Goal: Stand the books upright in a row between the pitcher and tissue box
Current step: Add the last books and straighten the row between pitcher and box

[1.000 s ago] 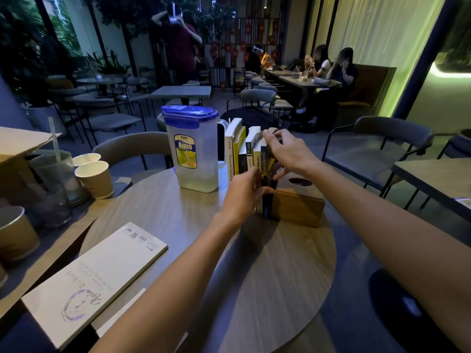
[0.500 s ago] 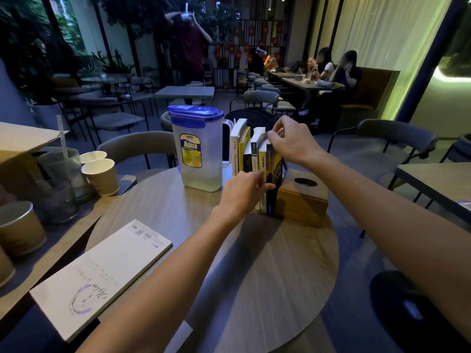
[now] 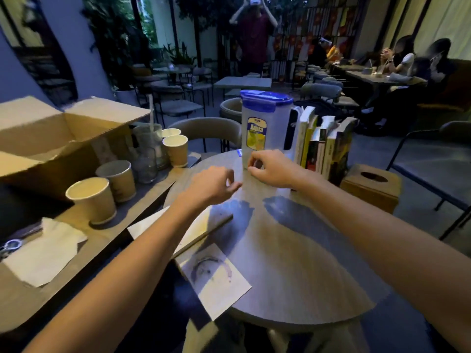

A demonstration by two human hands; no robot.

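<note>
Two hands, both mine, are hanging empty over the round tabletop [image 3: 293, 263]. My left hand [image 3: 211, 187] is hovering with its fingers loosely curled around nothing, and my right hand [image 3: 270, 169] is pinching at air just in front of the pitcher's foot, neither grip touching a book or anything else as far as I am seeing.

Just past my right hand, the pitcher [image 3: 265, 128] is standing upright with its blue lid on; it is looking clear, and I am not able to tell what is in it. Right beside its handle, the books [image 3: 323, 146] are standing on end in a row, spines toward me, running across to the tissue box [image 3: 369, 189], which is sitting on the far right of the row with its round opening dark, so I cannot see what is inside. The rightmost books are leaning a little toward the pitcher.

I am judging the task as nearly done: the row is up between its two ends. One flat white book or booklet [image 3: 183, 230] is lying under my left forearm, with a loose printed sheet [image 3: 216, 278] beside it, and that book may yet be waiting to join the row.

Further left, paper cups [image 3: 91, 200] are standing open on a side table, apparently empty, next to glasses and an open cardboard box [image 3: 63, 138].
</note>
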